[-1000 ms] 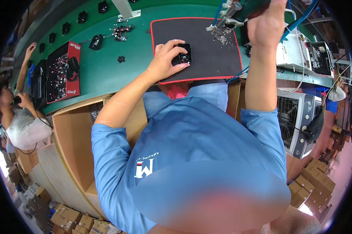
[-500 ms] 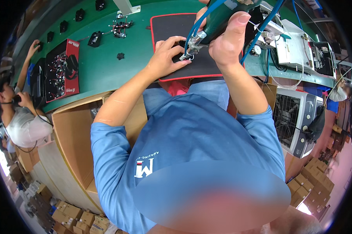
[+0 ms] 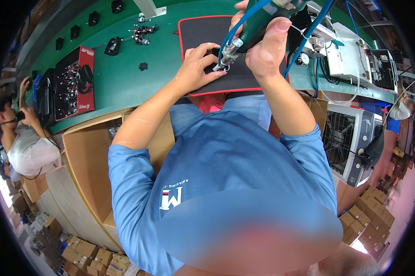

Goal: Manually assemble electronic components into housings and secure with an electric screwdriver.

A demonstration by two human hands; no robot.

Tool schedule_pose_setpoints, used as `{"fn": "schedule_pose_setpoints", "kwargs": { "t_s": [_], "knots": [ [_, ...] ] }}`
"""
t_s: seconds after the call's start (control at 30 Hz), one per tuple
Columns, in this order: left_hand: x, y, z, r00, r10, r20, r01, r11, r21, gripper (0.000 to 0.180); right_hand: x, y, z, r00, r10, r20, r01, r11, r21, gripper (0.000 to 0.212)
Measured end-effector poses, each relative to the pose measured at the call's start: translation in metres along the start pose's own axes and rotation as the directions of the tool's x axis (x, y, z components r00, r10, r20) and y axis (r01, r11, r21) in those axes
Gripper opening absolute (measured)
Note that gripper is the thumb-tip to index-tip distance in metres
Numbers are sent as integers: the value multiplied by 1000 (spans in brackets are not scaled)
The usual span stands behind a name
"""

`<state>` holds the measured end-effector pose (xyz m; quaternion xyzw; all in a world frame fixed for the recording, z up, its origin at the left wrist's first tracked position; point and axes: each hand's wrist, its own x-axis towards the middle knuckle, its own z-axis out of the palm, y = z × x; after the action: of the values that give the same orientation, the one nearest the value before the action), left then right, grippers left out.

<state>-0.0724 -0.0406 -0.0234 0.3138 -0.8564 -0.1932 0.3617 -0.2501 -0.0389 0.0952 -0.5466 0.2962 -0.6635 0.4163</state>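
A small, black, boxy housing (image 3: 215, 52) at the frame's upper centre is pinched in the left grip (image 3: 191, 69); the right grip (image 3: 266, 56) clasps a smooth green cylindrical power driver (image 3: 257, 28), its metal nose (image 3: 230, 53) over the housing. Beneath lies a matte, red-edged mat (image 3: 199, 32).

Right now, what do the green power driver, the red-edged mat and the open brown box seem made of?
Green power driver: smooth body, plastic or painted metal; shiny silver nose, likely metal. Red-edged mat: probably fabric or rubber, its dark face matte. Open brown box: likely cardboard, from its dull, thin walls.
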Motion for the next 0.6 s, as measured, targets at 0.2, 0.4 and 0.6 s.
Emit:
{"fn": "schedule_pose_setpoints", "kwargs": {
  "t_s": [0.2, 0.4, 0.6],
  "knots": [
    [0, 0, 2, 1000, 12, 5, -12, 1000, 11, 36, 0, 6, 13, 995, -8, -102, 22, 990, 139, 84],
    [-2, -1, 0, 995, -99, -1, 99, 994, -34, 62, 32, -82, 29, 1000, 13, 10, -16, 958, 286, 99],
    [-1, -1, 1, 999, -34, -33, 34, 999, -16, 75, 24, -58, 30, 982, 182, -48, -159, 940, 301, 94]
  ]
}}
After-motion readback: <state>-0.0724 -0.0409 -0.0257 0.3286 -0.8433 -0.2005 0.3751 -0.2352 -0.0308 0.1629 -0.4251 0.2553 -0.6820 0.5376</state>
